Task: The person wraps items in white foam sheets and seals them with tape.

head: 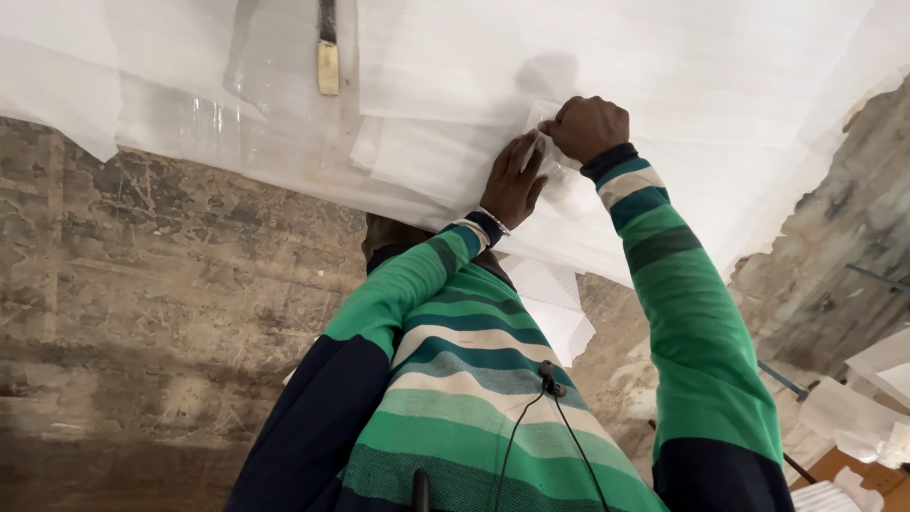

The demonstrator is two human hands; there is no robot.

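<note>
My left hand, with a bracelet at the wrist, lies flat with fingers spread on a stack of white foam sheets. Just beyond it, my right hand is closed in a fist, pinching the edge of a thin translucent sheet on top of the stack. Both arms wear green striped sleeves. The white sheets cover the whole work surface ahead of me.
A blade with a pale wooden handle lies on the sheets to the far left, next to clear plastic film. A worn, stained floor is below. More foam sheets, a cardboard box and a metal rod are at the right.
</note>
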